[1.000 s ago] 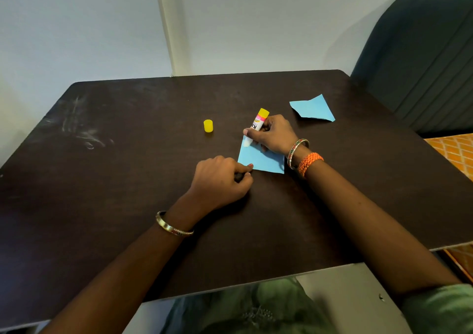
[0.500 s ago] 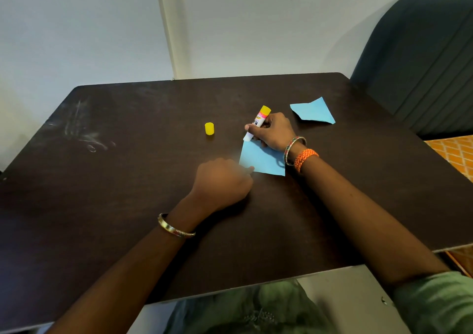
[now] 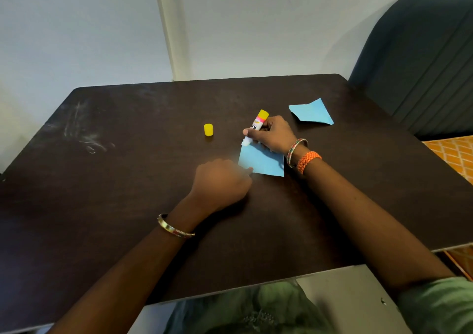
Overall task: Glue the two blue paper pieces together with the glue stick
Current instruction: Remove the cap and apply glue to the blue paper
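Observation:
A blue paper piece [image 3: 261,160] lies flat in the middle of the dark table [image 3: 128,180]. My left hand [image 3: 221,180] is curled, with a fingertip pressing the paper's near left corner. My right hand [image 3: 272,135] grips the glue stick [image 3: 256,127], white body with a yellow end, tilted so its uncapped white tip touches the paper's far left corner. The second blue paper piece [image 3: 312,112] lies apart at the far right of the table.
The yellow glue cap [image 3: 208,129] stands on the table left of the glue stick. A dark teal chair back [image 3: 422,64] rises beyond the table's right edge. A pale wall is behind the table.
The glue stick's tip has slid a little along the paper's far left corner. My left hand has stayed pressing the near corner. The view shifted slightly.

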